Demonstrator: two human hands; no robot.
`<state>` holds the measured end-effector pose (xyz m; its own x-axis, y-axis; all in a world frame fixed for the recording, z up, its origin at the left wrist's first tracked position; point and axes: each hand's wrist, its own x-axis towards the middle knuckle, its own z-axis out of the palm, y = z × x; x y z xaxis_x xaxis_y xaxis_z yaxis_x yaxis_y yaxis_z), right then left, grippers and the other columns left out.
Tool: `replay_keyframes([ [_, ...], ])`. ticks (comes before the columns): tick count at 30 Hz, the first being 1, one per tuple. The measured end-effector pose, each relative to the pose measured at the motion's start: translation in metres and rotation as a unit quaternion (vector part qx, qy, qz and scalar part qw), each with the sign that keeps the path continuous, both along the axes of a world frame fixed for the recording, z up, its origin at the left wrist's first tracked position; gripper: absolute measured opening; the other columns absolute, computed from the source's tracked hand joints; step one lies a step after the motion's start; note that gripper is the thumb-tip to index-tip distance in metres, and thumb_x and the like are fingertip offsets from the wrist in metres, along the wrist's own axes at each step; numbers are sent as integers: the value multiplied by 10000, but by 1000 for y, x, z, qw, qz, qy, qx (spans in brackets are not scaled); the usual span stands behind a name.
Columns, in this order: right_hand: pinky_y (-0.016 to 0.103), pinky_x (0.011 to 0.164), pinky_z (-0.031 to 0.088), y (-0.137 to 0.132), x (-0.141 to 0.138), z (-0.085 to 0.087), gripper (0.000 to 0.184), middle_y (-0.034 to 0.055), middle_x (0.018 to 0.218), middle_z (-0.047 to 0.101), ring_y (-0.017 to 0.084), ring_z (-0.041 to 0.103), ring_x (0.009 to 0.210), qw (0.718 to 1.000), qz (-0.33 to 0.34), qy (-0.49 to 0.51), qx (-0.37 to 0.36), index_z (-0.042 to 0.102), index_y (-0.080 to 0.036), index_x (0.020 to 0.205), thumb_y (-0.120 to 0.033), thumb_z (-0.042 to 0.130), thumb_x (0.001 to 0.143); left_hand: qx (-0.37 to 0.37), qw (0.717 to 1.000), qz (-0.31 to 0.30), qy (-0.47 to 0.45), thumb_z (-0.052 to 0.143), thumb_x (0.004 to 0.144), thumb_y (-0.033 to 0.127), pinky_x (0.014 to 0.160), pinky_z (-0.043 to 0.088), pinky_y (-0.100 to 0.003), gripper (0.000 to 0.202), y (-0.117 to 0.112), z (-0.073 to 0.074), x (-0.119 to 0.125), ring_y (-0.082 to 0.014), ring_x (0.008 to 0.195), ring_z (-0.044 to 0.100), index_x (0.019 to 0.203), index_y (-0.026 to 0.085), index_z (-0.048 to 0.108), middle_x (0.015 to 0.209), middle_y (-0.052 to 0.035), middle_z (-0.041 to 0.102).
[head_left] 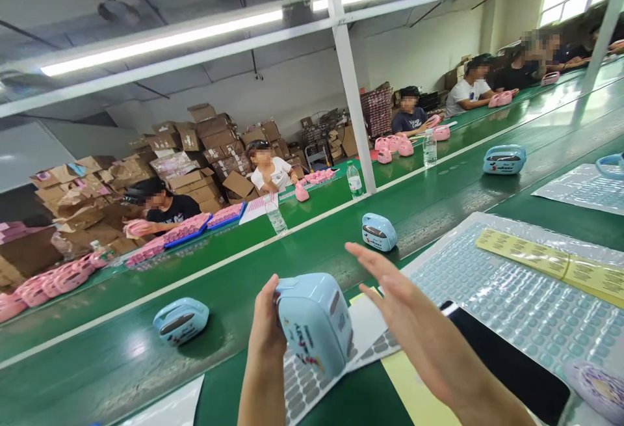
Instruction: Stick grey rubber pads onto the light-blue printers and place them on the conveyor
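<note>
A light-blue plastic case with a handle [312, 322] is tilted in my left hand [269, 322]. The fingers wrap its handle side, and most of them are hidden behind it. Cartoon print shows on one face and a grey oval sticker on the narrow side. My right hand [404, 309] is apart from the case, to its right, with fingers stretched out and nothing in them. Beneath the case lies a sheet of grey oval stickers [305, 390], partly covered. A yellow sheet [414, 390] sits under my right forearm.
Similar blue cases stand on the green belt [121, 348]: a left one [181, 322], a middle one [379, 232] and a far right one [504, 160]. A black phone [507, 361] rests on a clear sticker sheet [487, 276]. Bottles [354, 180] and co-workers [273, 172] are across the belt.
</note>
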<state>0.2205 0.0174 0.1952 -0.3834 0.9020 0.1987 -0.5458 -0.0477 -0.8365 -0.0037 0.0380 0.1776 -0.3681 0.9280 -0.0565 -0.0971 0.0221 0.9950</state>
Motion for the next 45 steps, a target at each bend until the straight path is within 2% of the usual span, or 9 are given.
replay_keyframes([
  [5, 601, 1202, 78, 14, 36, 5, 349, -73, 1562, 303, 267, 103, 1491, 976, -209, 2, 62, 600, -433, 1242, -534, 545, 912, 83, 883, 69, 457, 640, 735, 529, 639, 372, -304, 346, 79, 3, -34, -194, 667, 529, 687, 186, 633, 675, -34, 586],
  [11, 616, 1197, 79, 12, 49, 14, 255, -61, 1534, 342, 285, 132, 1484, 948, -300, -29, 101, 659, -407, 1110, -508, 565, 896, 46, 785, -20, 617, 695, 804, 342, 811, 457, -365, 206, 146, -33, -53, -195, 789, 590, 717, 166, 633, 737, -27, 605],
  [21, 519, 1211, 164, 3, 95, 19, 199, 12, 1357, 543, 212, 311, 1433, 839, -505, -7, 205, 664, -295, 1101, -280, 529, 955, -23, 644, -57, 762, 394, 906, 158, 1071, 233, -615, 371, 168, -60, -40, -390, 1188, 483, 1183, 38, 609, 1163, -247, 582],
  [28, 370, 1147, 335, -8, 90, 17, 213, 31, 1378, 503, 179, 414, 1356, 798, -528, -145, 251, 578, -256, 1155, -250, 498, 957, -19, 663, -161, 730, 404, 926, 369, 1173, 133, -548, 591, 151, -66, -1, -381, 1403, 291, 1425, 52, 396, 1463, -241, 396],
  [32, 449, 1137, 357, 17, 56, -54, 246, 95, 1321, 543, 243, 461, 1303, 829, -369, -332, 258, 611, -220, 1161, -241, 540, 926, -57, 660, -384, 643, 765, 649, 545, 1079, 396, -332, 918, 107, -80, 23, -298, 1270, 513, 1400, 115, 460, 1409, -163, 523],
  [35, 641, 1123, 286, 31, 33, -123, 375, 166, 1331, 516, 377, 333, 1381, 832, -284, -426, 211, 591, -133, 1220, -228, 646, 862, -72, 675, -401, 615, 891, 486, 411, 1085, 388, -436, 1181, 65, -95, 26, -377, 1308, 453, 1475, 86, 333, 1472, -215, 428],
  [40, 627, 1170, 207, 27, 15, -173, 586, 140, 1483, 386, 370, 173, 1458, 843, -183, -463, 206, 463, -169, 1395, -317, 694, 877, -51, 729, -346, 589, 757, 727, 299, 1062, 379, -441, 611, 23, -112, 18, -309, 1238, 479, 1265, 114, 534, 1354, -182, 494],
  [43, 578, 1144, 314, 19, 10, -169, 781, 137, 1467, 427, 343, 354, 1385, 857, -95, -454, 224, 390, -189, 1461, -359, 785, 809, -22, 748, -347, 565, 533, 877, 225, 1033, 371, -449, 245, 9, -110, 20, -267, 1130, 523, 1099, 163, 618, 1198, -113, 599],
  [45, 509, 1039, 461, 14, 9, -165, 538, 112, 1284, 588, 279, 556, 1200, 862, -43, -463, 202, 515, -170, 1353, -296, 726, 875, -22, 758, -369, 537, 416, 921, 212, 932, 430, -411, 245, 4, -103, 20, -232, 956, 578, 1001, 170, 643, 1003, -71, 659],
])
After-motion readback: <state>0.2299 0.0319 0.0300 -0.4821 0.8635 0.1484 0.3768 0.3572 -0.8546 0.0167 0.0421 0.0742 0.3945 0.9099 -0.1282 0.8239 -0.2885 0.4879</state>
